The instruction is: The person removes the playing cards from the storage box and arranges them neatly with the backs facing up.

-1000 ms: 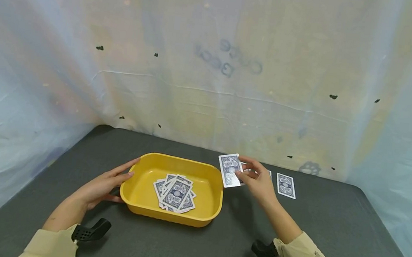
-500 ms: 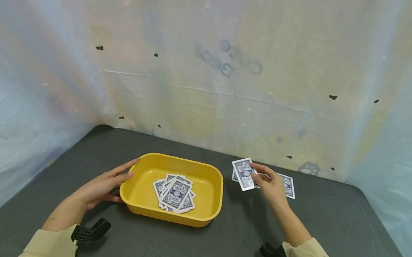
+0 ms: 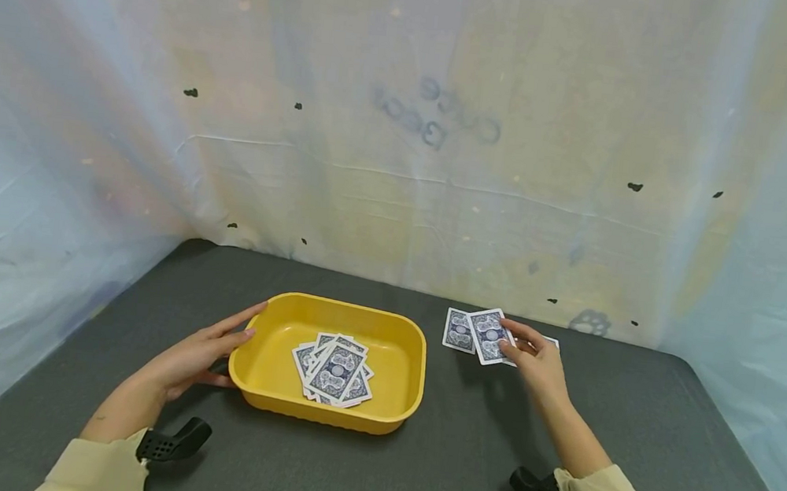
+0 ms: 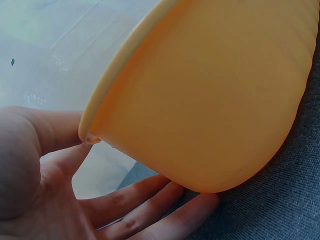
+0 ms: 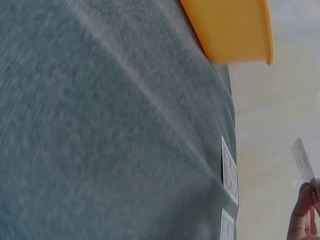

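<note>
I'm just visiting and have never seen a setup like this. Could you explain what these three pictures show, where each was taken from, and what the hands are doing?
There is no machine here: a person works with two bare hands and wears three cameras. The wide picture comes from a camera on the head, looking down at a dark grey table. The other two come from cameras strapped to the wrists, so they look very close and tilted.

The left hand rests with straight fingers against the side of a yellow tub; the left wrist view shows that same tub wall up close. Inside the tub lies a loose pile of cards, backs up.

The right hand pinches one playing card just above the table. Another card lies flat beside it, and one more is partly hidden behind the hand.
</note>
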`<state>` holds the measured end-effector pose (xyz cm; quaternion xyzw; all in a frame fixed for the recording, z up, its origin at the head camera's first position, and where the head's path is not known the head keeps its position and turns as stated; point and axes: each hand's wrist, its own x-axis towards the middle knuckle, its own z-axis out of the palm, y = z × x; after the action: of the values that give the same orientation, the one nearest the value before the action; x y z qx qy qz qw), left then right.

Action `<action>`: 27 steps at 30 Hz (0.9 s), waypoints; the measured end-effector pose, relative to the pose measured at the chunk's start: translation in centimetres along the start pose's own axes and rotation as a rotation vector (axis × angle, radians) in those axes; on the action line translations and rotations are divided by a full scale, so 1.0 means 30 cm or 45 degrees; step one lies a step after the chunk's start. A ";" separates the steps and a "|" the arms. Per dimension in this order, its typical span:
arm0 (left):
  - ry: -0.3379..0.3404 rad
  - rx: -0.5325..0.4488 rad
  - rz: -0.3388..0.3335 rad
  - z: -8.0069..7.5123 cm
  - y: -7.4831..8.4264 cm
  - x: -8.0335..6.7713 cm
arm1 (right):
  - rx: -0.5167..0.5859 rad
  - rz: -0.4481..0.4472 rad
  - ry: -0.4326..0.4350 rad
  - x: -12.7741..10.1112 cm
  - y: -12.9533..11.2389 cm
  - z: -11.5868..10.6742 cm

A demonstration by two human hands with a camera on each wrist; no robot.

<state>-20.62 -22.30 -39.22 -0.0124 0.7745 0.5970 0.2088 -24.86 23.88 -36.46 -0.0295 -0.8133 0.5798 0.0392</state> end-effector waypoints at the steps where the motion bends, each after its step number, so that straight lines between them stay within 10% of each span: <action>1: 0.001 0.002 0.001 0.000 0.000 0.000 | -0.017 0.009 0.013 0.002 0.004 -0.005; 27: -0.006 -0.016 -0.001 0.002 0.002 -0.001 | -0.170 0.122 0.189 0.090 0.177 -0.159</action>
<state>-20.61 -22.24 -39.16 -0.0127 0.7703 0.6018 0.2106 -27.06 30.36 -39.84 -0.1139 -0.8426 0.5217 0.0696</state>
